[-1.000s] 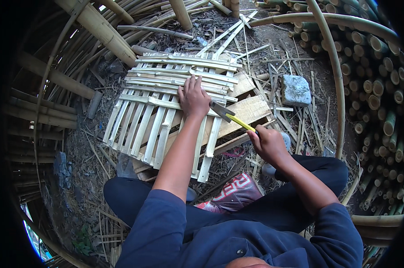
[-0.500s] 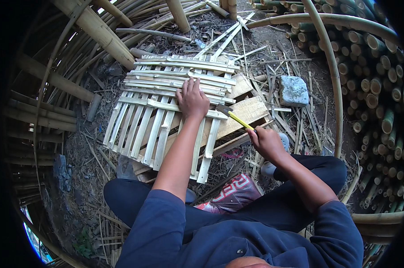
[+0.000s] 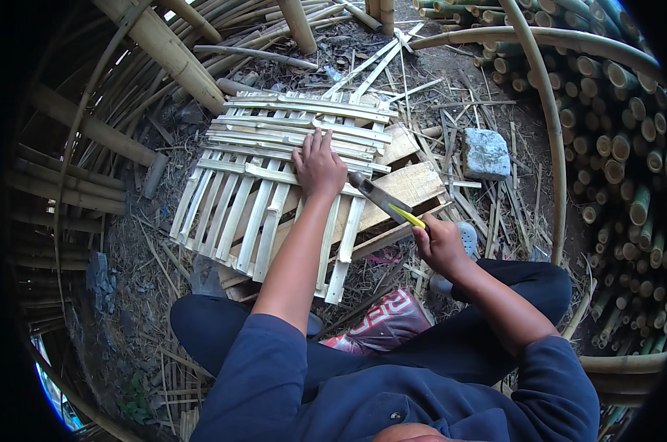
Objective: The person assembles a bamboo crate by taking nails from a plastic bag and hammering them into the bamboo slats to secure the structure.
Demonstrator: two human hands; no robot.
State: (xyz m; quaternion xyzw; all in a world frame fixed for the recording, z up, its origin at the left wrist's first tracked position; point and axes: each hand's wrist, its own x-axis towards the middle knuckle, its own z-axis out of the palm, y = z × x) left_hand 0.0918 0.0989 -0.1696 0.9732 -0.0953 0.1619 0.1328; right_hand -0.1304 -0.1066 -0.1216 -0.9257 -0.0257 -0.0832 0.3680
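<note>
My left hand [image 3: 321,166] lies on a lattice of pale split-bamboo slats [image 3: 234,210], its fingers stretched out over the crosswise strips. In my right hand [image 3: 442,243] is a hammer [image 3: 379,197], gripped by its yellow handle. The hammer's dark head, somewhat smeared by motion, is just right of my left hand, over the lattice's right side. Whether it touches a slat I cannot tell. Under the lattice is a wooden board platform [image 3: 414,184]. Any nail at the slats is too small to make out.
A pale stone block [image 3: 486,154] sits on the ground right of the platform. Cut bamboo poles [image 3: 617,140] are stacked at the far right. Bamboo posts [image 3: 160,55] stand at the upper left. Between my legs is a red printed bag [image 3: 389,322]. Bamboo scraps litter the ground.
My right hand has turned the hammer: its head now shows larger and less of the yellow handle is visible. My left hand stays on the slats.
</note>
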